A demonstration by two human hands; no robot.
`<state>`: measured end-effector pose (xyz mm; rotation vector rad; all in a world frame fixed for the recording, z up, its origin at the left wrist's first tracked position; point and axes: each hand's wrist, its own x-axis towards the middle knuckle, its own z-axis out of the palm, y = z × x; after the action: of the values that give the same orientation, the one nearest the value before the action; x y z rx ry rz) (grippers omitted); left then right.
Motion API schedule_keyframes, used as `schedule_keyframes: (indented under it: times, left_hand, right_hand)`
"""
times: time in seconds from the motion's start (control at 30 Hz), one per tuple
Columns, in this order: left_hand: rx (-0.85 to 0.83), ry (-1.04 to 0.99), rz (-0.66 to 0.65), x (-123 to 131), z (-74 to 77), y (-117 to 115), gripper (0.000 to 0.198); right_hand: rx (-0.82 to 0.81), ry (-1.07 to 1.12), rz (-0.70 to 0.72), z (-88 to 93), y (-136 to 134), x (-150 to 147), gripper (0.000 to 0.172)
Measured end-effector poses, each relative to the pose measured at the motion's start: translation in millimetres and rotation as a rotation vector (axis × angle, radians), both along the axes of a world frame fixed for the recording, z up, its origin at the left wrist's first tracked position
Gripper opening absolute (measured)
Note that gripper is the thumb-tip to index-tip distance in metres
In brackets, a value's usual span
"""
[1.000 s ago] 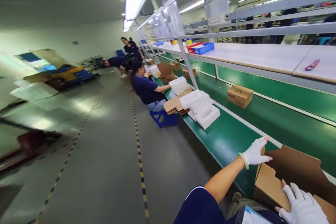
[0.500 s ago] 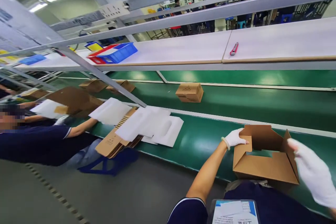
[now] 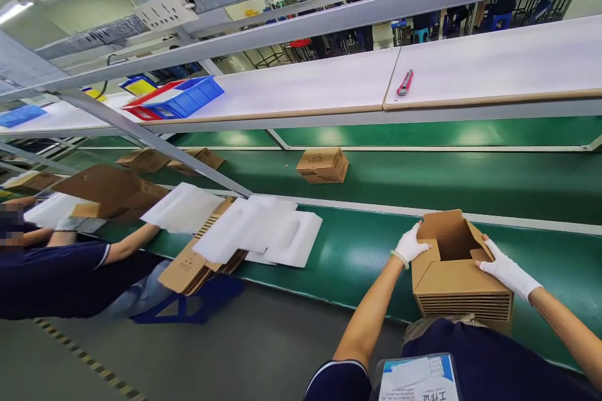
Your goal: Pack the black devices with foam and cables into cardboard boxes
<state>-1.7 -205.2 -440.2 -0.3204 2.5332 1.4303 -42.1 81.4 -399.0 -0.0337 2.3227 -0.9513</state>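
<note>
A partly folded brown cardboard box [image 3: 458, 276] is in front of me at the right, its flaps raised around a dark opening. Beneath it, close to my body, the edges of several flat cardboard sheets [image 3: 463, 307] show in a stack. My left hand [image 3: 410, 245], in a white glove with bare fingertips, grips the box's left wall. At the right side my right hand [image 3: 508, 268], also gloved, pinches the flap between thumb and fingers. Part of the fingers on both hands is hidden behind the cardboard.
White foam sheets [image 3: 277, 235] overlap flat cartons [image 3: 188, 266] to my left, beside a co-worker [image 3: 61, 282]. A closed box [image 3: 322, 165] sits on the far green belt [image 3: 423, 182]. The shelf above holds a red cutter [image 3: 405, 83] and blue bin [image 3: 192, 97].
My right hand has come in from the right and taken hold of the box's right flap. The box's sides have been drawn inward, so its opening is narrower. My view has shifted slightly right.
</note>
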Motion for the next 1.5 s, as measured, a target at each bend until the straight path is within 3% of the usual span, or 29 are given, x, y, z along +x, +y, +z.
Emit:
schedule_keyframes:
  times: [0.07, 0.2, 0.4, 0.57, 0.7, 0.77, 0.83, 0.93, 1.0, 1.07, 1.17, 1.27, 1.33, 1.4, 1.5]
  left_hand:
    - [0.008, -0.035, 0.059, -6.1, -4.4, 1.4, 0.092]
    - [0.007, -0.062, 0.124, -17.2, -15.0, 3.2, 0.084]
    - [-0.049, 0.003, 0.146, -23.2, -29.1, 5.7, 0.066]
    - [-0.020, 0.168, -0.028, -13.7, -26.8, 3.6, 0.043]
    - [-0.097, 0.306, -0.447, 7.4, -17.0, -5.7, 0.038]
    - [-0.177, 0.319, -0.594, 12.6, -10.2, -8.0, 0.042]
    - [-0.201, 0.239, -0.614, 9.4, -3.4, -7.5, 0.044]
    - [-0.216, 0.060, -0.609, -5.9, 3.3, -3.2, 0.055]
    - [-0.265, -0.053, -0.604, -16.2, 4.3, 0.5, 0.077]
    - [-0.336, -0.126, -0.609, -22.9, 2.7, 4.8, 0.099]
    - [-0.451, -0.148, -0.608, -26.8, -2.2, 13.9, 0.111]
    - [-0.533, -0.106, -0.540, -26.2, -6.8, 24.2, 0.115]
    - [-0.474, -0.052, -0.437, -20.9, -9.0, 27.9, 0.110]
    - [-0.246, -0.024, -0.181, -7.8, -10.3, 27.3, 0.092]
    - [0.213, -0.101, 0.346, 25.3, -8.8, 23.0, 0.061]
  right_hand:
    - [0.037, 0.101, 0.074, -8.8, 6.5, -1.6, 0.075]
    - [0.156, 0.156, 0.211, -20.8, 15.5, -2.4, 0.065]
    - [0.291, 0.131, 0.440, -9.8, 13.0, 2.0, 0.057]
    - [0.328, 0.037, 0.524, 8.2, 17.5, -2.3, 0.061]
    - [0.237, -0.005, 0.568, 31.2, 25.5, -25.4, 0.061]
    - [0.237, 0.065, 0.497, 39.0, 19.3, -43.7, 0.061]
    - [0.294, 0.160, 0.462, 38.9, 2.9, -61.6, 0.068]
    - [0.379, 0.123, 0.693, 23.8, -30.4, -79.6, 0.088]
    - [0.439, 0.021, 0.825, 9.7, -48.9, -83.5, 0.091]
    - [0.497, -0.002, 0.841, -2.9, -60.5, -81.0, 0.090]
    - [0.562, 0.093, 0.780, -15.2, -68.3, -67.4, 0.089]
    - [0.614, 0.215, 0.674, -18.7, -69.6, -50.5, 0.087]
    - [0.595, 0.273, 0.626, -16.0, -64.6, -43.9, 0.085]
    - [0.503, 0.309, 0.601, -11.1, -52.2, -42.7, 0.079]
    - [0.338, 0.363, 0.445, -6.1, -21.0, -41.0, 0.056]
